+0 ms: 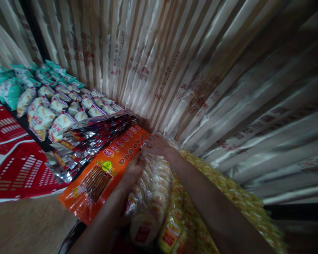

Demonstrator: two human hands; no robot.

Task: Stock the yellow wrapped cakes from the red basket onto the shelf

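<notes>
My left hand (134, 168) is curled at the seam between a large orange packet (100, 173) and a row of clear-wrapped pale round cakes (157, 183). Its fingers are partly hidden, and what they grip cannot be made out. My right hand (159, 144) lies with fingers stretched over the far end of the pale cakes, touching their wrapping. The orange packet has a window showing brown sticks. Right of the pale cakes, yellow-wrapped rounds (172, 229) run in rows under my right forearm.
Silvery snack packets (79, 144) overlap left of the orange one. Beyond them lie white striped bags (39, 113) and teal bags (12, 90). A pleated printed curtain (148, 63) hangs along the back. Red printed sheets (16, 169) hang at the front left above the floor (23, 222).
</notes>
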